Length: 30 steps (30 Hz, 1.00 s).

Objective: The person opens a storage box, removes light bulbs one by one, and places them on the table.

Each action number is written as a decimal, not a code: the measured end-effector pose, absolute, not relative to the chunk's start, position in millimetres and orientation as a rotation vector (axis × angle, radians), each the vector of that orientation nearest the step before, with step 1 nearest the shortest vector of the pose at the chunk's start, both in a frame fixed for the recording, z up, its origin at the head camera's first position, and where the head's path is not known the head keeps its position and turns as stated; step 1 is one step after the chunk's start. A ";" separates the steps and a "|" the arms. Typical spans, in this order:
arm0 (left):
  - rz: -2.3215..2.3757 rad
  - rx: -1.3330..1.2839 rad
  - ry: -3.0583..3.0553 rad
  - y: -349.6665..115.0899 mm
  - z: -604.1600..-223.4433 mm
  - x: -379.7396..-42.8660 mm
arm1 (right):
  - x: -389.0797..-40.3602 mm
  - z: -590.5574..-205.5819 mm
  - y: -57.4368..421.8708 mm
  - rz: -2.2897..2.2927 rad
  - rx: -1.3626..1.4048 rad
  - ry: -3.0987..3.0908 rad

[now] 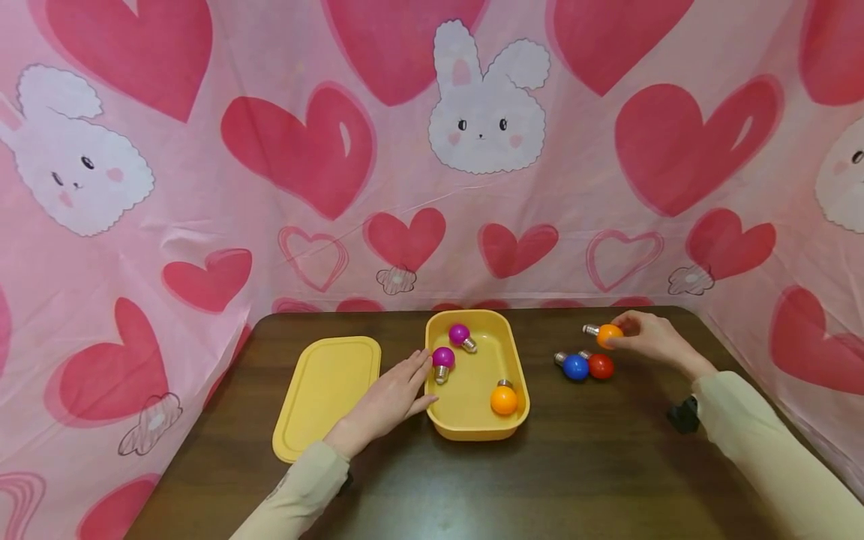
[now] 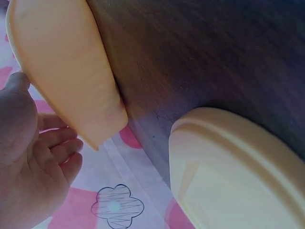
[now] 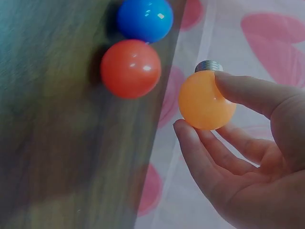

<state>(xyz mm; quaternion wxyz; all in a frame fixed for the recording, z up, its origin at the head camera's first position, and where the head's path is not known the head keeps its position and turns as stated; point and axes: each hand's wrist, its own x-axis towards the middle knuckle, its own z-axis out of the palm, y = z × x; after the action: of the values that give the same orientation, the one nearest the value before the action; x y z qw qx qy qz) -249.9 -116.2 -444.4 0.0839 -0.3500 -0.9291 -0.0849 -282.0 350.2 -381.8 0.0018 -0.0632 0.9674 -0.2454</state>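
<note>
My right hand [image 1: 651, 339] pinches an orange light bulb [image 3: 207, 101] between thumb and fingers, its metal screw base pointing left in the head view. Just below it, a blue bulb [image 1: 576, 367] and a red bulb [image 1: 601, 366] lie side by side on the table. My left hand [image 1: 394, 390] rests with extended fingers at the left rim of a yellow container [image 1: 475, 433]; the left wrist view shows thumb and fingertips along that rim. Inside the container lie two purple bulbs [image 1: 442, 358] and one orange bulb [image 1: 504, 400].
A yellow lid [image 1: 327, 390] lies flat on the dark wooden table [image 1: 472, 487], left of the container. Behind the table's far edge hangs a pink cloth [image 1: 405, 187] printed with hearts and rabbits, and it also runs along both sides.
</note>
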 end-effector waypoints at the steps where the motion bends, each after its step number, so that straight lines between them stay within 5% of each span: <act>1: -0.252 -1.044 -2.772 -116.1 -444.2 -250.0 | -281.9 -383.2 352.5 -0.767 -0.192 3.033; 30: -0.248 -1.053 -2.761 -115.3 -440.9 -248.2 | -277.2 -412.1 380.3 -0.728 -0.063 2.895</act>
<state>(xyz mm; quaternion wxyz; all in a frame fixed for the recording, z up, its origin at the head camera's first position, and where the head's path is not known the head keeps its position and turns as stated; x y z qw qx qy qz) -248.2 -115.3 -440.9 0.0878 -0.3536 -0.9275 -0.0833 -277.2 380.3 -412.1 0.0779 -0.0210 0.9666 -0.2431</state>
